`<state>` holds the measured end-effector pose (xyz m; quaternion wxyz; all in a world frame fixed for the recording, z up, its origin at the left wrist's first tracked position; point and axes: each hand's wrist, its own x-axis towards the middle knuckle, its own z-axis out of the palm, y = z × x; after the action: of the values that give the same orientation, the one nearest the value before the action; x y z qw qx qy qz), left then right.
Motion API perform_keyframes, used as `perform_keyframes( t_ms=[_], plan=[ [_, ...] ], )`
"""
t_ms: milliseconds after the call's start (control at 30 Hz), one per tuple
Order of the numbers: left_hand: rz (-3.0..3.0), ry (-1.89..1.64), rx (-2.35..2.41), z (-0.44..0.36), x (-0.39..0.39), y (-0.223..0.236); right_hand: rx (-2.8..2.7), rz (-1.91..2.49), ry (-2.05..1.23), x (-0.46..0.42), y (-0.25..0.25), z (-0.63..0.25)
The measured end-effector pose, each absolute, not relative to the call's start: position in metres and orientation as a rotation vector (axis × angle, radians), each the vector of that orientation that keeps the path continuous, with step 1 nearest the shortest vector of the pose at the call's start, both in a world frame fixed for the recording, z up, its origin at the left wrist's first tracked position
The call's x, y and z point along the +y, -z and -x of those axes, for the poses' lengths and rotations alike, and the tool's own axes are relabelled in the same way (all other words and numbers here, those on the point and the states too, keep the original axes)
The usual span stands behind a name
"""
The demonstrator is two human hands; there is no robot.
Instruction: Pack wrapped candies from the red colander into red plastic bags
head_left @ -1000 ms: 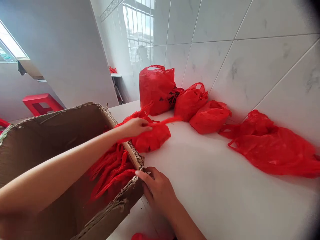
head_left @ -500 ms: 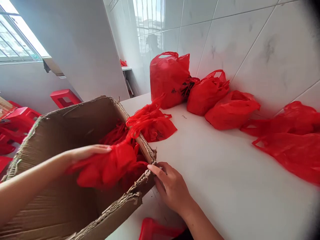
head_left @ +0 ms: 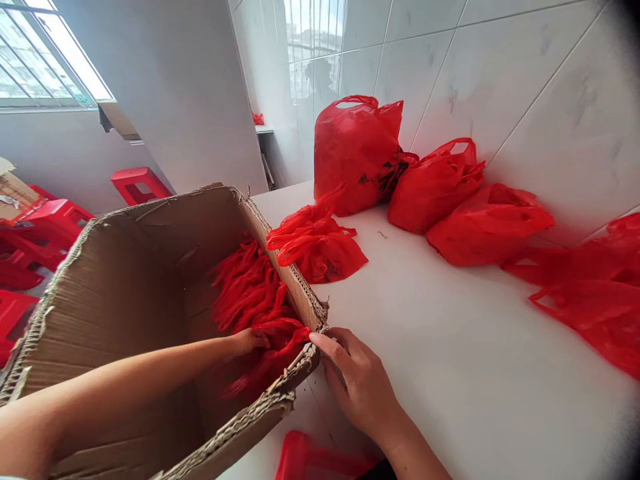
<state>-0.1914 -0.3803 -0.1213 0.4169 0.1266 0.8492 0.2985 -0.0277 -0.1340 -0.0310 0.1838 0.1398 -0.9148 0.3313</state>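
Inside the cardboard box (head_left: pixel 120 293), my left hand (head_left: pixel 253 340) is down among bunched red plastic bags (head_left: pixel 245 283), its fingers closed on one and partly hidden in the folds. The bunches lie in a row along the box's right wall. At the box's near right corner my right hand (head_left: pixel 353 373) grips the torn edge, thumb and index finger at the rim. A red strip of bag reaches that corner under the fingertips. Another bunched red bag (head_left: pixel 320 247) hangs over the right rim and rests on the white table (head_left: pixel 425 333).
Along the tiled wall stand a tall full red bag (head_left: pixel 350 157), two smaller filled bags (head_left: pixel 435 187) (head_left: pixel 493 223), and loose red bags (head_left: pixel 595 293). Red stools (head_left: pixel 140 185) are on the left. Another red stool (head_left: pixel 305 457) is at the bottom, below the table edge.
My left hand has lowered the red bag it carried onto the pile in the box. My right hand stays at the corner. The view has shifted slightly.
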Motion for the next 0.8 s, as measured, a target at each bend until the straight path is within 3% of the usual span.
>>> perform_keyframes(
  t_ms=[100,300,400,533,667,800],
  plan=[
    [-0.316,-0.668,2.277,0.214,-0.382,0.086,-2.573,-0.384,-0.927,-0.135,0.030,0.028],
    [-0.333,-0.845,3.057,0.302,-0.366,-0.048,-2.561,-0.388,-0.913,-0.135,0.030,0.028],
    [-0.597,-0.898,3.183,0.307,-0.331,-0.091,-2.563,-0.400,-0.897,-0.135,0.030,0.028],
    [-1.041,-0.677,3.057,0.278,-0.263,-0.094,-2.566,-0.410,-0.887,-0.135,0.031,0.028],
    [-1.094,-0.418,2.957,0.268,-0.213,-0.073,-2.583,-0.409,-0.888,-0.135,0.030,0.027],
    [-1.083,-0.450,2.865,0.272,-0.206,-0.079,-2.585,-0.411,-0.882,-0.135,0.030,0.026]
  ],
)
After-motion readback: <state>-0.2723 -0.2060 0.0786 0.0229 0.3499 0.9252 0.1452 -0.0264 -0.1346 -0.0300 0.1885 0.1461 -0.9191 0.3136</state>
